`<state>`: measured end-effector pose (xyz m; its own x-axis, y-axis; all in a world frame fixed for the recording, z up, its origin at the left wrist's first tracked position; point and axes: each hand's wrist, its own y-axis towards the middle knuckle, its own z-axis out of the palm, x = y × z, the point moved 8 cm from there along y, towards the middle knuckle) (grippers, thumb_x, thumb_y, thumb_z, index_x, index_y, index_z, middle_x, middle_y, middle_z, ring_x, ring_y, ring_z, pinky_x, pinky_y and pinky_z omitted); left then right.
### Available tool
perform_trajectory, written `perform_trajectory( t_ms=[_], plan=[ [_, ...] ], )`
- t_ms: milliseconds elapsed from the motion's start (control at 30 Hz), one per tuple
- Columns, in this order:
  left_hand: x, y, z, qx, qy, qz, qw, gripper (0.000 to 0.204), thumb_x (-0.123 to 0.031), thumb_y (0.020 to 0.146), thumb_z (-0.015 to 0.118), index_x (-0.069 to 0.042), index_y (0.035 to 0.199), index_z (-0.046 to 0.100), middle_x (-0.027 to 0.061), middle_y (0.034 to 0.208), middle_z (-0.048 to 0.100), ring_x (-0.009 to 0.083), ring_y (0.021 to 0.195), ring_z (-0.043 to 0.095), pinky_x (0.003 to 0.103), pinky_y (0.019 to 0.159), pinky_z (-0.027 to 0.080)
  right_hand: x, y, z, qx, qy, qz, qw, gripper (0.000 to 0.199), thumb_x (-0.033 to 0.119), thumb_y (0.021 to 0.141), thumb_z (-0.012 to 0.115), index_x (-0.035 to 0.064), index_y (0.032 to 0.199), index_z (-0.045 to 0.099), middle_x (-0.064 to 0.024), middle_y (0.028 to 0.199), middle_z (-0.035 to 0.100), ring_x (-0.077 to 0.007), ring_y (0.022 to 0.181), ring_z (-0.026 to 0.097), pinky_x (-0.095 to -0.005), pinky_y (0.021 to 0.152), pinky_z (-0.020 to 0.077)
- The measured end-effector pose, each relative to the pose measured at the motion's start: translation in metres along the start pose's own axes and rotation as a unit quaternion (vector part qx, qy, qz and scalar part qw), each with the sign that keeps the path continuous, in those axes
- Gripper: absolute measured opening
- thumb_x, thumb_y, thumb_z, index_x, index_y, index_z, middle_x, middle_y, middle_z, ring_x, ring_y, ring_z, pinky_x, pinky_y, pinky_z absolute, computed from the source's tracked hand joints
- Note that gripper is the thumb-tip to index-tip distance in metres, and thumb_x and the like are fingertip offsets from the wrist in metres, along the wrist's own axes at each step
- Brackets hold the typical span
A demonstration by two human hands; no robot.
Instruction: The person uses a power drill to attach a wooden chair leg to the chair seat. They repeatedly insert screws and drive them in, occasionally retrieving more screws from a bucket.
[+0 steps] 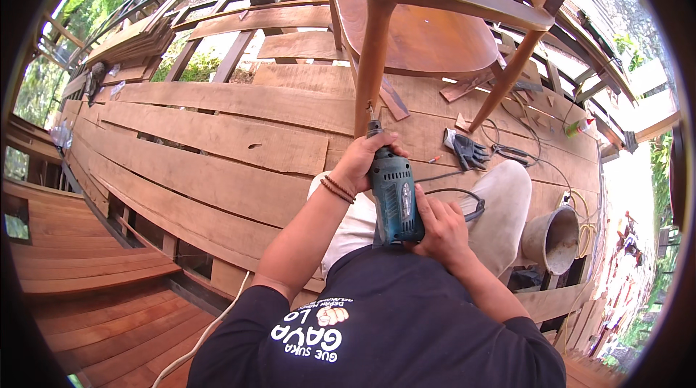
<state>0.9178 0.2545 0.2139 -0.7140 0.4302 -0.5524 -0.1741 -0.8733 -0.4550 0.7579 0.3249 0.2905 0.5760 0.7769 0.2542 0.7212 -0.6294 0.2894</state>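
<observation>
Plank deck (217, 134); teal drill (395, 196) in both hands, left hand (366, 160), right hand (442, 228).

Teal-blue drill (395, 196) — reddish-brown chair (420, 26) — black shirt (384, 330), white lettering.

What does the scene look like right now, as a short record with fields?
tool: blue-green electric drill, bit against the wooden chair's front leg
left hand: wrapped around the drill's front
right hand: gripping the drill's rear
chair: brown wooden chair, standing on rough wooden planks
nearby: grey work glove on the planks; grey bucket at the person's right
</observation>
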Motion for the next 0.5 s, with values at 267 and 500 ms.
perform_trajectory(
  t_ms=[267,500],
  plan=[
    [-0.005,0.000,0.002,-0.016,-0.013,0.013,1.000,0.020,-0.021,0.089,0.067,-0.003,0.086,0.061,0.0114,0.080,0.068,0.0210,0.071,0.068,0.036,0.064,0.059,-0.006,0.004,0.001,0.024,0.016,0.010,1.000,0.106,0.040,0.051,0.082,-0.0018,0.141,0.044,-0.0080,0.090,0.059,-0.0229,0.077,0.060,-0.0362,0.074,0.0420],
    [-0.008,0.003,0.003,-0.009,-0.017,0.011,1.000,0.021,-0.024,0.092,0.065,-0.003,0.089,0.060,0.0111,0.080,0.068,0.0230,0.074,0.069,0.038,0.067,0.059,-0.005,0.010,-0.010,0.045,0.060,0.032,0.997,0.106,0.033,0.049,0.082,-0.0026,0.141,0.043,-0.0095,0.094,0.059,-0.0244,0.081,0.061,-0.0369,0.076,0.0423]
  ],
)
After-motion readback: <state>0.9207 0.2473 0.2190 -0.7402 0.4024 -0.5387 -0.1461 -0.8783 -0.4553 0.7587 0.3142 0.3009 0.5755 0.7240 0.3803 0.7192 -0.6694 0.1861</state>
